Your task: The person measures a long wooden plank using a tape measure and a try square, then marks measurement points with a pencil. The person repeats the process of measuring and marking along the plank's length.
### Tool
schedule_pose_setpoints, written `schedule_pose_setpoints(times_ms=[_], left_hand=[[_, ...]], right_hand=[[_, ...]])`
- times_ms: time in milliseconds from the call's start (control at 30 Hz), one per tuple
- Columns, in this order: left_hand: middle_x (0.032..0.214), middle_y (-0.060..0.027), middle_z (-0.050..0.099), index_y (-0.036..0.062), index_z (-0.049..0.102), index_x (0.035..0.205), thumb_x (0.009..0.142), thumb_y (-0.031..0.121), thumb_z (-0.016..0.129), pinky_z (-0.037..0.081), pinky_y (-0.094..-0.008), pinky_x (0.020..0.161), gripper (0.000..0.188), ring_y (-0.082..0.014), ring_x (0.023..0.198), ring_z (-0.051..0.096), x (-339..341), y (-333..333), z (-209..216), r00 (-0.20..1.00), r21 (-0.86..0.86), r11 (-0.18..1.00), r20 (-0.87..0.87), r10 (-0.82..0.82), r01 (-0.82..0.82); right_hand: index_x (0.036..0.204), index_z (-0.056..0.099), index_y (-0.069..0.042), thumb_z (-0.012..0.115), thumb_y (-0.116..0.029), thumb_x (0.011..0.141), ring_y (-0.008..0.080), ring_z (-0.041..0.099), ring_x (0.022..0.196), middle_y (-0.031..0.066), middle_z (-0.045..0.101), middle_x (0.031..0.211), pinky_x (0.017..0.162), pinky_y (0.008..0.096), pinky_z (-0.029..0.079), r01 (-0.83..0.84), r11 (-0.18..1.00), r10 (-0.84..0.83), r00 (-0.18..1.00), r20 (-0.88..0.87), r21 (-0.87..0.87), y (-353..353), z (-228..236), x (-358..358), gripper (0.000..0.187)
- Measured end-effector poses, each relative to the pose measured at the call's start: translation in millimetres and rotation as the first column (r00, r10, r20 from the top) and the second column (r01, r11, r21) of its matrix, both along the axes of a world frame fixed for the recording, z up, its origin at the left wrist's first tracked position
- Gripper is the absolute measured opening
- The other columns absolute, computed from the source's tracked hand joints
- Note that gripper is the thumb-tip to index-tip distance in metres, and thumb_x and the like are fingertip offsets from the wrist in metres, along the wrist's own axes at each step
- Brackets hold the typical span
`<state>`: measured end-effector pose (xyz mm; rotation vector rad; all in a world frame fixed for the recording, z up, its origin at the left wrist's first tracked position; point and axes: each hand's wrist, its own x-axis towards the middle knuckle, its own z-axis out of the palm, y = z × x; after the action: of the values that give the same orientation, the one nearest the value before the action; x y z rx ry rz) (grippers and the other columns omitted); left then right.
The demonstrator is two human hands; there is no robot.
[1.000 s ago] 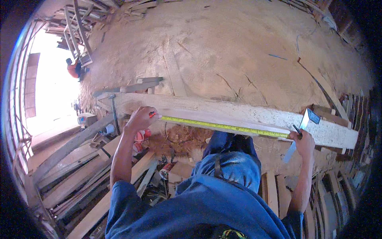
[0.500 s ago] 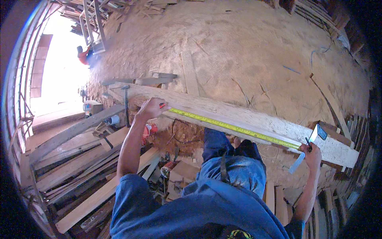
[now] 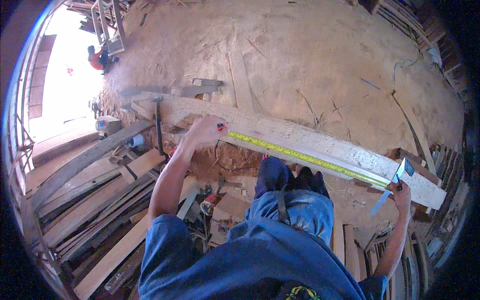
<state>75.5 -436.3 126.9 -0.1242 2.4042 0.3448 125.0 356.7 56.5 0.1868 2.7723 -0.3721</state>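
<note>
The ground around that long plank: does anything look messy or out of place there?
The loose boards at lower left look most untidy: they lie at mixed angles, some overlapping. Reddish-brown debris also litters the ground on the near side of the plank; I cannot tell whether it was spilled.

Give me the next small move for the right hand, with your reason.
Probably, the right hand should touch the slim dark stick, perhaps a pencil, to the long pale wooden beam at the visible right end of the narrow yellow measuring tape. It already holds the stick beside the silver-bladed metal square, and the tape runs straight along the beam from the left hand.
</note>
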Motion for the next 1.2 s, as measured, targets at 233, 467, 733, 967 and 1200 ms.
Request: schedule_pose_setpoints(times_ms=[233,467,733,967,1200], left_hand=[[0.099,-0.0171,0.074,0.0156,0.078,0.102,0.086,0.033,0.061,0.055,-0.0505,0.088,0.029,-0.0383,0.097,0.071,-3,-4,-1,1.0,0.003,1.0,0.028,-0.007,0.007],[0.099,-0.0175,0.074,0.0161,0.078,0.095,0.086,0.032,0.062,0.055,-0.0508,0.087,0.025,-0.0383,0.096,0.071,-5,-3,-1,0.999,-0.005,1.0,0.04,0.021,-0.021],[0.099,-0.0161,0.075,0.0184,0.079,0.101,0.086,0.032,0.063,0.055,-0.0508,0.089,0.026,-0.0385,0.095,0.072,-5,0,3,0.999,-0.019,0.999,0.035,0.029,-0.028],[0.099,-0.018,0.075,0.0173,0.078,0.101,0.086,0.033,0.063,0.056,-0.0523,0.087,0.026,-0.0388,0.093,0.072,-2,-4,-4,1.0,-0.006,1.0,0.01,-0.001,0.001],[0.093,-0.0206,0.074,0.0109,0.078,0.095,0.084,0.025,0.061,0.058,-0.0524,0.083,0.025,-0.0411,0.091,0.072,-7,-1,5,1.0,-0.028,0.999,0.009,-0.021,0.021]], right_hand=[[0.094,0.066,0.003,0.077,-0.033,0.089,0.0269,0.062,0.07,0.0142,0.066,0.079,0.071,0.0429,0.051,0.06,0.998,-0.057,0.974,0.22,-0.007,-28,29,-19,0.038],[0.088,0.063,0.0,0.074,-0.03,0.091,0.0197,0.059,0.072,0.0107,0.066,0.077,0.068,0.0388,0.048,0.077,0.994,-0.061,0.983,0.171,-0.084,-34,33,-17,0.032],[0.093,0.065,0.001,0.072,-0.03,0.094,0.0202,0.063,0.079,0.0107,0.068,0.081,0.074,0.0376,0.049,0.033,0.987,-0.006,0.985,0.175,-0.155,-35,37,-14,0.032],[0.107,0.068,0.002,0.065,-0.032,0.1,0.0317,0.064,0.1,0.0178,0.066,0.112,0.089,0.0422,0.049,-0.135,0.982,0.148,0.985,-0.091,0.132,-27,38,-23,0.034],[0.117,0.069,0.001,0.052,-0.04,0.106,0.0377,0.062,0.117,0.0217,0.069,0.116,0.101,0.0465,0.047,0.001,0.999,0.012,0.97,-0.242,0.053,-147,69,-73,0.045]])
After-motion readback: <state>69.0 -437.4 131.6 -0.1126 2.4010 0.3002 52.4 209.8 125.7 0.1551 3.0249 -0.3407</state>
